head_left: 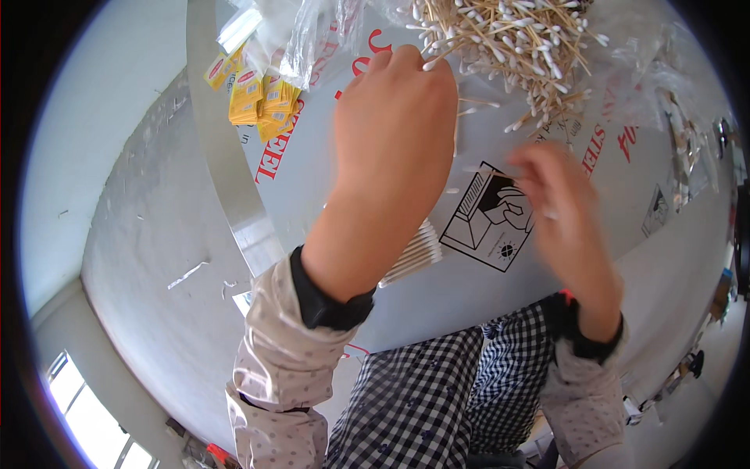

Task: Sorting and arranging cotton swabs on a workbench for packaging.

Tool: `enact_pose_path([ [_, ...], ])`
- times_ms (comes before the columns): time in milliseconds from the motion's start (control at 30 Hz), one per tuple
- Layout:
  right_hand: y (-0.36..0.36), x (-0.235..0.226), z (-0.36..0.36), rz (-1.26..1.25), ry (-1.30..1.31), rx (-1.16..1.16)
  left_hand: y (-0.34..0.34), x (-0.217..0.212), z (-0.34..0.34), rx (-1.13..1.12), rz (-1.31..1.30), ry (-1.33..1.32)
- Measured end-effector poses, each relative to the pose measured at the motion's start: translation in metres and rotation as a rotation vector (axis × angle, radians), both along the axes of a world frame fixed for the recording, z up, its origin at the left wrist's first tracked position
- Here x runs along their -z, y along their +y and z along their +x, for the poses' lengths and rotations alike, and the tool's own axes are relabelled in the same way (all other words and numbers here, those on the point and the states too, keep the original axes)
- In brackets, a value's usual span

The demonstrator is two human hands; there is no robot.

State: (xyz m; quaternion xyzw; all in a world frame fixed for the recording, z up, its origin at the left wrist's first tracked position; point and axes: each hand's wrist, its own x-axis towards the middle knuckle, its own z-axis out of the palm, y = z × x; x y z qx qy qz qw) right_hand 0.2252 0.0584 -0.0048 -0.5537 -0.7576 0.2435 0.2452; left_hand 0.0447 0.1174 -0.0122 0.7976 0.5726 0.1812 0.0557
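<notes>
My left hand [391, 148] is raised over the grey metal table [547, 273], its fingertips closed on a few cotton swabs at the near edge of a big loose heap of wooden cotton swabs [516, 39]. My right hand [558, 203] is blurred with motion, lower and to the right, with a thin swab or two between its fingers. A neat bundle of cotton swabs [414, 254] lies on the table just below my left wrist. Loose single swabs [523, 121] lie scattered between the heap and my right hand.
A stack of small yellow paper labels [262, 98] lies at the table's far left, beside clear plastic bags [289, 31]. More crumpled clear plastic [672, 102] sits at the right. The table's left edge [223, 156] drops to a grey floor. My checked trousers [437, 391] are below.
</notes>
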Motion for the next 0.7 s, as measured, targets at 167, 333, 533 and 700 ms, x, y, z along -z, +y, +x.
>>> enact_pose_path([
  [167, -0.067, -0.041, 0.098, -0.215, -0.131, 0.333, 0.001, 0.008, 0.012, -0.024, -0.004, -0.085],
  [333, -0.167, -0.022, 0.194, -0.469, -0.334, 0.561, -0.002, 0.021, -0.002, 0.018, -0.091, -0.174],
  [533, -0.186, 0.005, 0.211, -0.493, -0.343, 0.661, -0.015, 0.003, -0.037, 0.045, -0.333, -0.296],
  [700, -0.096, -0.031, 0.103, -0.092, -0.197, 0.449, -0.037, -0.012, -0.062, 0.071, -0.453, -0.315],
])
